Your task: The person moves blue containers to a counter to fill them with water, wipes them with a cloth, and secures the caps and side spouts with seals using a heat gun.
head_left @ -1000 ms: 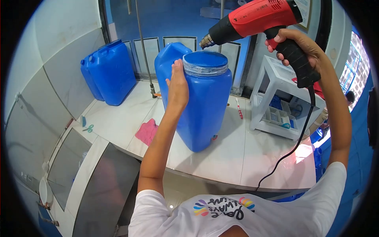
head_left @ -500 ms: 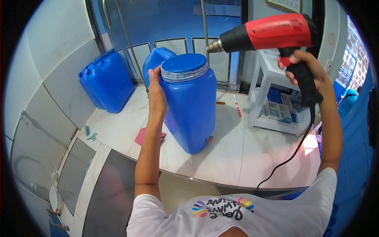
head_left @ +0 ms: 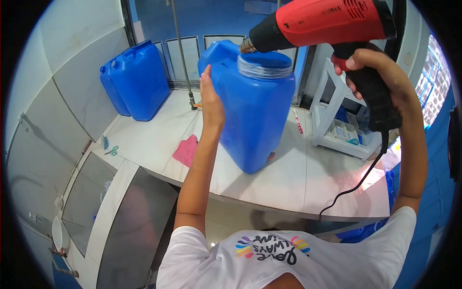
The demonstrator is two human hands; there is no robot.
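A tall blue jerrycan (head_left: 252, 115) with a moulded handle stands on the white tiled counter. Around the neck below its round blue lid (head_left: 272, 60) runs a wrinkled clear plastic band (head_left: 264, 71). My left hand (head_left: 211, 101) lies against the jerrycan's left side with its fingers stretched out. Wrapped round the black grip of a red and black heat gun (head_left: 332, 21) is my right hand (head_left: 380, 72). The gun's metal nozzle (head_left: 247, 46) points at the left edge of the lid from close by. Whether it touches cannot be made out.
Two blue jerrycans (head_left: 139, 84) stand at the back left. A pink cloth (head_left: 186, 151), scissors (head_left: 111, 151) and a red-and-white stick-like item (head_left: 298, 121) lie on the counter (head_left: 269, 185). At right is a white rack (head_left: 344, 139) with small trays. The gun's cord (head_left: 358, 185) hangs over the counter's front edge.
The jerrycan has turned, so more of its handle shows at left. My left hand has slid from the neck down to the side. The nozzle has come nearer the lid's left edge.
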